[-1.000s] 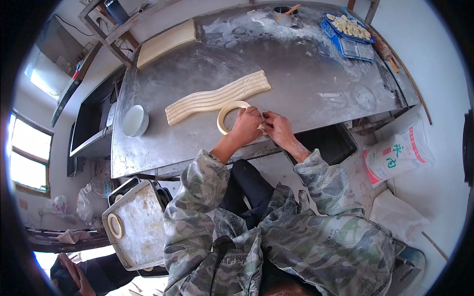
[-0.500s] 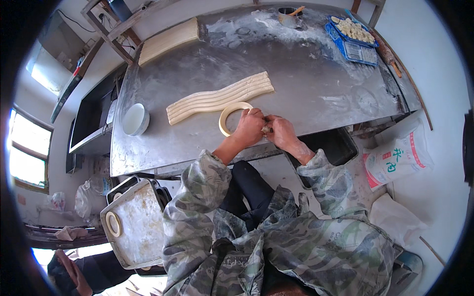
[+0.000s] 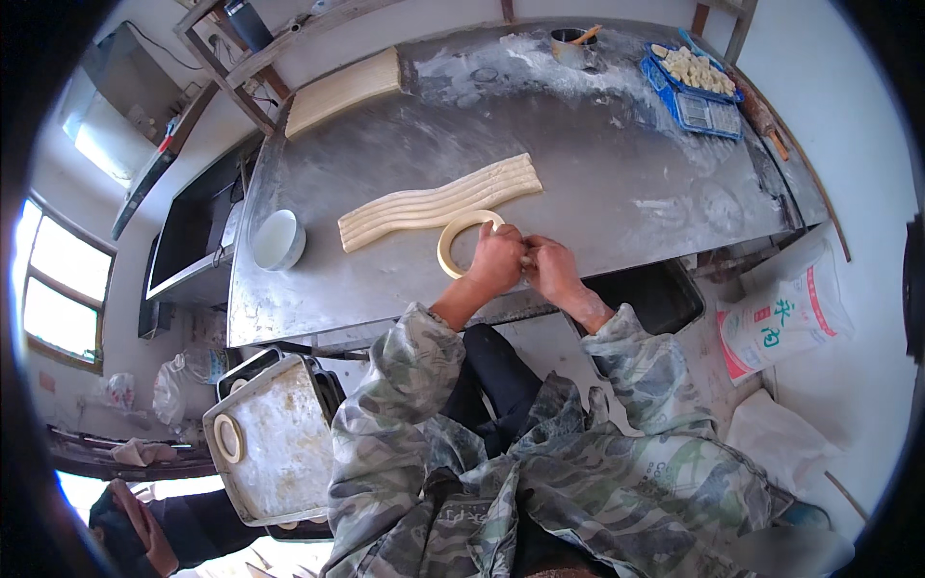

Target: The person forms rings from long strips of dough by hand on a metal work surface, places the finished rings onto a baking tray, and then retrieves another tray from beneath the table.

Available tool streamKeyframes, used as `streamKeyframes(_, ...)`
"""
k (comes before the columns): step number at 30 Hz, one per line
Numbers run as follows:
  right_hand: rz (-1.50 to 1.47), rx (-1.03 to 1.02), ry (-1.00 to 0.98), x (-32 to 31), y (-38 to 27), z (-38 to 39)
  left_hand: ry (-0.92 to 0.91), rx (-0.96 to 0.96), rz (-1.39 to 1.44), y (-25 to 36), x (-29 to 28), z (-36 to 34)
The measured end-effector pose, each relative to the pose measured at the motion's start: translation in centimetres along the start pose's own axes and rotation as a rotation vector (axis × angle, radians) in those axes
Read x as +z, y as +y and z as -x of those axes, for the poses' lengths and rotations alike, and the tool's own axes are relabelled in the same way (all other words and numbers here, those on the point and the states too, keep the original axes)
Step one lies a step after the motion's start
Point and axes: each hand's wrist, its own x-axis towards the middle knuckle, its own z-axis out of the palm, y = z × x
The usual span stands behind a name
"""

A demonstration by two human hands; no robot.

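A pale dough ring [image 3: 447,252] lies on the metal table near its front edge. My left hand [image 3: 497,260] is closed on the ring's right side, its fingers over the dough. Right beside it, my right hand [image 3: 556,273] is closed, fingertips meeting the left hand's. Whatever sits between the fingertips is mostly hidden. Just beyond the ring, a flat dough strip [image 3: 438,202] cut lengthwise into several strands lies slantwise. To the left stands a white bowl [image 3: 278,240], its contents unclear.
The table [image 3: 328,289] bears a dough slab [image 3: 343,91] at far left, a metal pot [image 3: 568,50] amid flour, and dough pieces [image 3: 696,69] on a blue package. A baking tray [image 3: 275,453] holding another ring stands lower left. A dark bin [image 3: 650,299] and white sack [image 3: 785,323] are right.
The whole view has shifted slightly. My hands have drawn closer together, and the right fingers now meet the left ones. The ring and the strip keep their places on the table.
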Motion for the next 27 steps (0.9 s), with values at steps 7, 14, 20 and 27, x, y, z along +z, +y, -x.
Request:
streamKeyframes(7,0.110,-0.030,0.115,-0.5,-0.8,0.9,0.072,0.023,0.225,-3.6,-2.1,-0.4)
streamKeyframes(14,0.105,0.054,0.072,0.8,-1.5,0.3,-0.100,0.025,-0.147,-4.5,-3.0,-1.6)
streamKeyframes(20,0.081,0.054,0.005,0.7,-3.7,1.9,-0.112,0.127,-0.108,-5.5,-3.0,-1.4)
streamKeyframes(27,0.087,0.051,-0.032,-0.2,-4.7,0.8,-0.219,-0.047,-0.224,-8.0,-4.4,-0.4)
